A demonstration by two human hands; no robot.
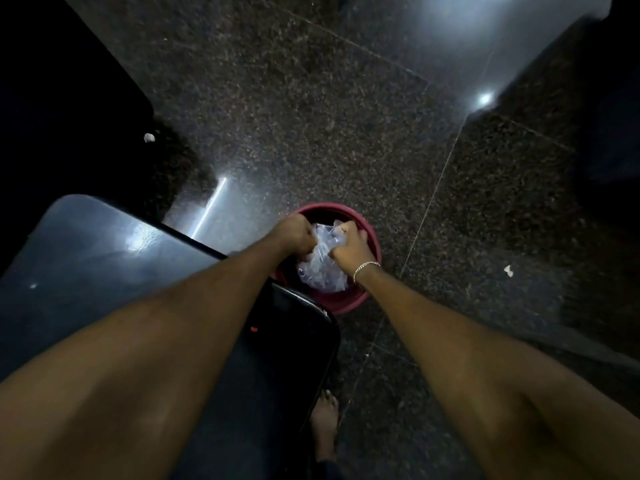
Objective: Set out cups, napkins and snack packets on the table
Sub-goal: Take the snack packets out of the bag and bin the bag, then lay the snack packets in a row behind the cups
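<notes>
Head view, looking straight down, and both hands are in the bucket! The left hand (296, 237) is balled into a fist with its fingers curled round the near-left side of a clear plastic bag (323, 271), and the right hand (349, 249) pinches the crumpled top of the same bag from the other side, so both grips are clamped on plastic. The two hands sit close together with the bag's bunched neck between them. What the bag holds is too blurred and pale to make out. A chain bracelet (365, 270) hangs round the right wrist. The bag sits inside a red bucket (372, 237), which stands on the speckled granite floor (311, 116), and the bag fills most of its opening. Just left of the bucket is the rounded corner of a dark glossy table (104, 271), and the left forearm crosses over its edge. Nearer the camera, a second dark surface with a small red mark (254, 329) overlaps the bucket's near-left rim; what it is I cannot tell. A bare foot (325, 420) is planted on the floor below the bucket. A white scrap (149, 137) lies far left, and another bit of litter (508, 270) lies on the floor well to the right.
</notes>
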